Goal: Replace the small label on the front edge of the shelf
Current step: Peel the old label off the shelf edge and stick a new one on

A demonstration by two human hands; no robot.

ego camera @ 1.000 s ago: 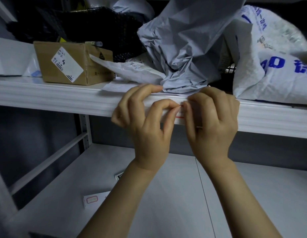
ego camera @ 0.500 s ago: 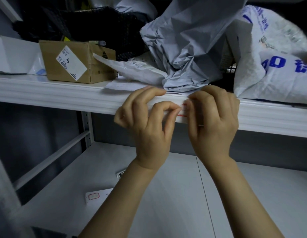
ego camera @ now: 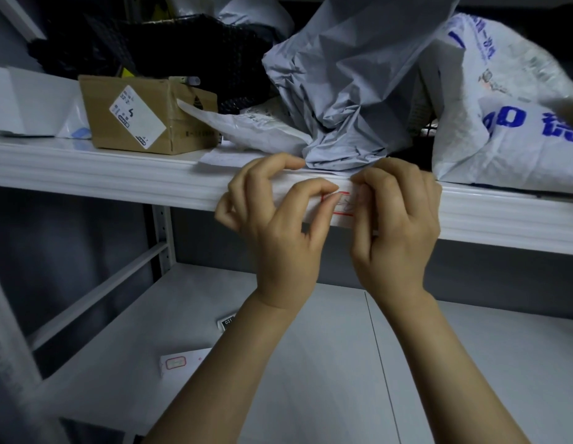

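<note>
The small red-bordered label (ego camera: 341, 204) sits on the front edge of the upper shelf (ego camera: 118, 177), at the centre of the frame, between my two hands. My left hand (ego camera: 278, 225) pinches its left end between curled forefinger and thumb, the other fingers hooked over the edge; my right hand (ego camera: 400, 225) curls over its right end and hides it, so I cannot tell whether it grips or only presses. A crumpled grey bag (ego camera: 359, 91) lies just behind, a cardboard box (ego camera: 144, 113) at the upper left
</note>
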